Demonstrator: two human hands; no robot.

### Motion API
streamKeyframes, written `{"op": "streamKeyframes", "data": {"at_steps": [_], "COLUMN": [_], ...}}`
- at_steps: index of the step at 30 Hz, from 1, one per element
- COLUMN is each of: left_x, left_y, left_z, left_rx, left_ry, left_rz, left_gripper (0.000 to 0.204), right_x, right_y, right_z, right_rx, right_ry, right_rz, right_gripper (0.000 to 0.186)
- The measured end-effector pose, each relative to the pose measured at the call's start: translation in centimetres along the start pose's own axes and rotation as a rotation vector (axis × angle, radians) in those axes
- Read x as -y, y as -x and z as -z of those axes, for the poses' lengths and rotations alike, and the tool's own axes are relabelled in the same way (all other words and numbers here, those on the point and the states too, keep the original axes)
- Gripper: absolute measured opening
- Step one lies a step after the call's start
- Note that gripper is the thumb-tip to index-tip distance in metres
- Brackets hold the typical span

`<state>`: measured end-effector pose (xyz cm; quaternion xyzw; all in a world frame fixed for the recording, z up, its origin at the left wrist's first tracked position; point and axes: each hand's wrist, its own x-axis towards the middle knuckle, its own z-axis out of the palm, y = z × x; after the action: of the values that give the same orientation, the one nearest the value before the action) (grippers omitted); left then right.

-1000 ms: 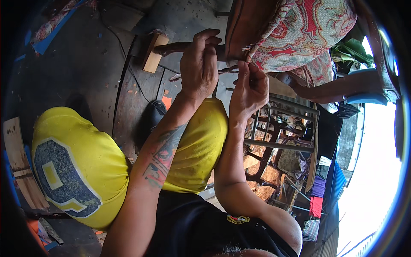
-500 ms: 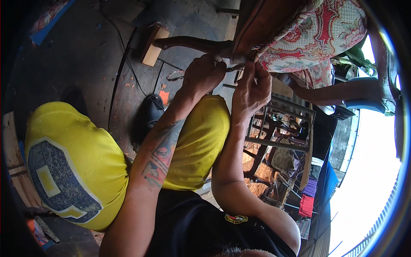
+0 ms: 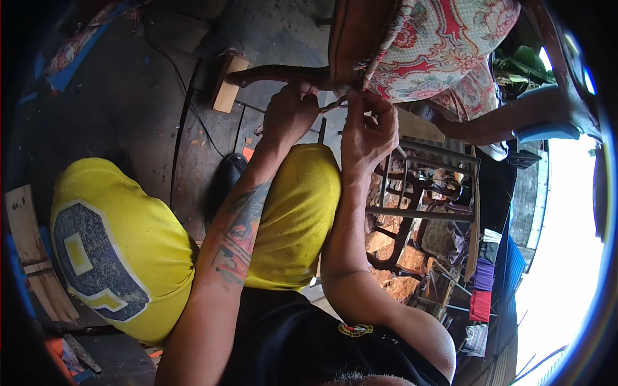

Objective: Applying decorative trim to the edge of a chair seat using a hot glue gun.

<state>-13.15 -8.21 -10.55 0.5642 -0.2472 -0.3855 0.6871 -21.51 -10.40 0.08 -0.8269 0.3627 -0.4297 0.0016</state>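
Observation:
A chair with red-and-cream floral upholstery [image 3: 444, 48] and a dark wooden frame [image 3: 357, 38] fills the upper part of the view, its curved leg [image 3: 280, 72] reaching left. My left hand [image 3: 291, 114] is closed beside the base of that leg, gripping a thin, twisted strip of trim [image 3: 333, 105]. The strip runs across to my right hand [image 3: 370, 132], whose thumb and forefinger pinch it against the lower corner of the upholstery. My fingertips hide how the strip meets the fabric edge.
The curved leg ends against a pale wood block [image 3: 229, 83]. A black cable [image 3: 187, 87] trails over the dark floor at left. My yellow-clad knees [image 3: 293, 212] are beneath my forearms. A slatted wooden frame [image 3: 418, 213] and stacked chair parts stand to the right.
The whole view has shifted slightly, so the chair appears farther left and higher. Both hands keep their hold on the strip at the chair's edge.

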Motion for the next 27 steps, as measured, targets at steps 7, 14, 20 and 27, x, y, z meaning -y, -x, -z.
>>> {"op": "streamKeyframes", "data": {"at_steps": [7, 14, 20, 27], "left_x": [-2.5, -6.9, -8.5, -8.5], "left_y": [1.3, 3.2, 3.1, 2.7], "left_z": [2.7, 2.8, 2.6, 2.9], "left_rx": [-0.287, -0.267, -0.299, -0.346], "left_ry": [0.103, -0.051, -0.112, -0.146], "left_rz": [-0.372, -0.545, -0.551, -0.590], "left_gripper": [0.019, 0.031, 0.037, 0.035], "right_x": [-0.5, -1.8, -1.5, -1.4], "right_y": [0.2, 0.2, 0.9, 1.4], "right_z": [-1.2, -1.6, -1.5, -1.1], "right_rx": [-0.028, -0.144, -0.190, -0.199], "right_ry": [-0.076, -0.164, -0.268, -0.322], "right_rz": [0.075, 0.221, 0.220, 0.233], "right_gripper": [0.019, 0.020, 0.022, 0.023]}}
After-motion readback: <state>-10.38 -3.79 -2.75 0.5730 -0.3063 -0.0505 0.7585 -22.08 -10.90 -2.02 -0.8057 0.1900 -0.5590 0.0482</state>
